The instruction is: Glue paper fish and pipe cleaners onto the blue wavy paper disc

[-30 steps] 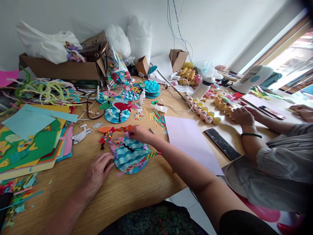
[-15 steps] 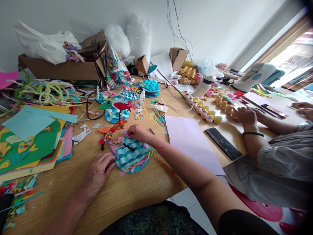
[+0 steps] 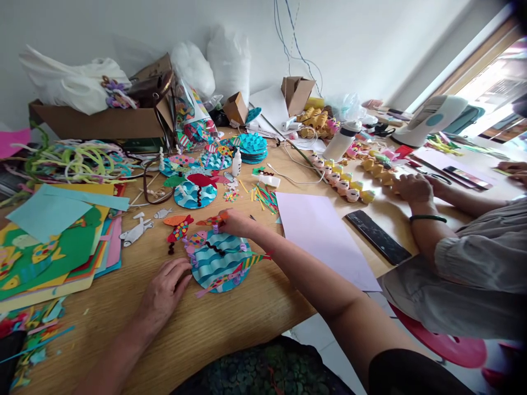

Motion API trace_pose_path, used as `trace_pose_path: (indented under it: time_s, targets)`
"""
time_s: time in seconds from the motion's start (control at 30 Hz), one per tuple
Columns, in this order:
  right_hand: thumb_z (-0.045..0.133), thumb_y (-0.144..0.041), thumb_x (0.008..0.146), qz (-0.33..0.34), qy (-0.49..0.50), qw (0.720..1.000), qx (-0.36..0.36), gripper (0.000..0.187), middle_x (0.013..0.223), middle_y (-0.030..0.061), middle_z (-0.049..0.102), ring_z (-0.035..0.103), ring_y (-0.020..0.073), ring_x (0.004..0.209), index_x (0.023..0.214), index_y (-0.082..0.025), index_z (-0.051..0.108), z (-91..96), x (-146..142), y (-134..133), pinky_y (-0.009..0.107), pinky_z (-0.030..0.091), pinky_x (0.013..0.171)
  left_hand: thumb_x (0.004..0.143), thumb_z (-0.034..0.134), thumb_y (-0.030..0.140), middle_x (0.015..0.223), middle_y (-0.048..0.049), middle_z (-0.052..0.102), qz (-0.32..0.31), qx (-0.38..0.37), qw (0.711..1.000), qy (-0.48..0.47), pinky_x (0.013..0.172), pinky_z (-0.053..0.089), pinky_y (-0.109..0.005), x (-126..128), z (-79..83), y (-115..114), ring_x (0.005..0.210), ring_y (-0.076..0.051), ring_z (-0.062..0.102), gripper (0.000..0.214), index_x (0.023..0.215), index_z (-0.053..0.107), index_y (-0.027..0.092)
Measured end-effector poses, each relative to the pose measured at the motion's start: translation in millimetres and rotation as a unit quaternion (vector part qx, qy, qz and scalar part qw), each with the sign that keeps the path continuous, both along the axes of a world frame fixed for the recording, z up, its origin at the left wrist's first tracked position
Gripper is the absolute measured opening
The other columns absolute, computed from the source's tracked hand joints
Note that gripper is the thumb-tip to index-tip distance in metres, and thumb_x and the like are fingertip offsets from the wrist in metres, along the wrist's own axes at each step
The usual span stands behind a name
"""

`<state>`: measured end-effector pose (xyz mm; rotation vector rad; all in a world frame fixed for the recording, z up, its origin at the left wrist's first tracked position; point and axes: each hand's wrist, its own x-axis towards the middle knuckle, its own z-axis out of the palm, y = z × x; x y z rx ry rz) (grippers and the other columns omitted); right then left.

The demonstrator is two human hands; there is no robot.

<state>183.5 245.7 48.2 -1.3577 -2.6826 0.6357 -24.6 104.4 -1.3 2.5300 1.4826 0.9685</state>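
Observation:
A round blue wavy paper disc point(image 3: 220, 262) lies on the wooden table point(image 3: 230, 323) in front of me, with paper fish and purple curls on it. My left hand point(image 3: 163, 291) rests flat on the table, its fingertips touching the disc's left edge. My right hand point(image 3: 237, 224) is at the disc's far edge, fingers pinched on the tail of a red-orange dotted paper fish point(image 3: 193, 224) that stretches left above the disc.
Stacked coloured paper point(image 3: 53, 241) lies at the left, a pink sheet point(image 3: 321, 236) and a black phone point(image 3: 377, 237) at the right. More blue discs point(image 3: 196, 192), glue bottles and a cardboard box point(image 3: 99, 118) stand behind. Another person's hand point(image 3: 411, 189) rests by yellow figurines.
My right hand swung the dotted fish up and then back to lying flat, and now holds it slightly farther from me. My left hand has stayed put.

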Motion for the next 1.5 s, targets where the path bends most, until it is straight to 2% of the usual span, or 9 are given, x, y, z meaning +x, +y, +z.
trace_pose_path:
  time_s: [0.33, 0.53, 0.67, 1.03, 1.2, 1.37, 1.5]
  targets:
    - [0.057, -0.018, 0.068, 0.064, -0.066, 0.996, -0.004, 0.023, 0.082, 0.0055, 0.07, 0.059, 0.0157, 0.069, 0.085, -0.016, 0.071, 0.5, -12.2, 14.0, 0.021, 0.031, 0.05, 0.087, 0.044, 0.032, 0.09, -0.0061, 0.066, 0.004, -0.001, 1.0, -0.017, 0.075, 0.052, -0.034, -0.5, -6.6, 1.3, 0.084, -0.02, 0.063, 0.022, 0.091, 0.061, 0.02]
    - [0.056, -0.015, 0.066, 0.072, -0.089, 0.993, -0.008, 0.024, 0.086, 0.0114, 0.07, 0.061, 0.0208, 0.073, 0.084, -0.012, 0.071, 4.5, -19.6, 15.2, 0.023, 0.034, 0.051, 0.088, 0.043, 0.033, 0.09, -0.0061, 0.066, 0.002, -0.006, 1.0, -0.012, 0.077, 0.051, -0.035, 0.4, -6.3, 0.8, 0.085, -0.02, 0.062, 0.022, 0.093, 0.061, 0.02]
    - [0.057, -0.016, 0.066, 0.062, -0.086, 0.994, -0.012, 0.024, 0.087, 0.0118, 0.07, 0.061, 0.0201, 0.073, 0.085, -0.012, 0.071, 3.5, -19.5, 14.5, 0.023, 0.036, 0.053, 0.088, 0.042, 0.035, 0.09, -0.006, 0.066, 0.009, -0.009, 1.0, -0.008, 0.078, 0.051, -0.036, 0.6, -6.0, 0.8, 0.085, -0.02, 0.062, 0.025, 0.092, 0.061, 0.02]
    - [0.061, -0.018, 0.069, 0.024, -0.009, 0.998, -0.056, 0.021, 0.08, -0.0006, 0.068, 0.057, 0.0104, 0.07, 0.088, -0.017, 0.07, 4.8, -2.0, 6.5, 0.016, 0.036, 0.056, 0.087, 0.043, 0.03, 0.09, -0.0059, 0.067, -0.006, 0.004, 1.0, -0.003, 0.074, 0.052, -0.034, -1.3, -2.9, 1.9, 0.084, -0.019, 0.063, 0.021, 0.091, 0.061, 0.02]
    - [0.061, -0.016, 0.068, 0.004, 0.033, 0.997, -0.074, 0.022, 0.077, -0.0007, 0.066, 0.053, 0.008, 0.065, 0.089, -0.014, 0.068, 10.5, 5.0, 4.1, 0.016, 0.035, 0.055, 0.087, 0.043, 0.028, 0.089, -0.0058, 0.066, -0.013, 0.017, 1.0, 0.0, 0.074, 0.052, -0.033, -0.1, -2.4, 1.5, 0.084, -0.019, 0.063, 0.019, 0.092, 0.06, 0.019]
    - [0.059, -0.012, 0.068, 0.012, 0.068, 0.992, -0.105, 0.027, 0.073, -0.0028, 0.063, 0.05, 0.0061, 0.062, 0.094, -0.014, 0.066, 9.0, 7.3, 3.2, 0.014, 0.034, 0.054, 0.086, 0.045, 0.026, 0.091, -0.0062, 0.066, -0.013, 0.027, 1.0, -0.011, 0.075, 0.052, -0.032, 0.2, -5.5, 1.8, 0.085, -0.018, 0.062, 0.017, 0.091, 0.06, 0.019]
    - [0.057, -0.007, 0.067, 0.018, 0.083, 0.988, -0.126, 0.029, 0.071, -0.0037, 0.061, 0.048, 0.0053, 0.059, 0.094, -0.014, 0.066, 6.3, 8.9, 6.7, 0.014, 0.034, 0.053, 0.086, 0.045, 0.029, 0.091, -0.0061, 0.066, 0.0, -0.005, 0.999, -0.039, 0.076, 0.051, -0.033, -0.1, -3.2, -0.2, 0.085, -0.019, 0.063, 0.019, 0.089, 0.062, 0.02]
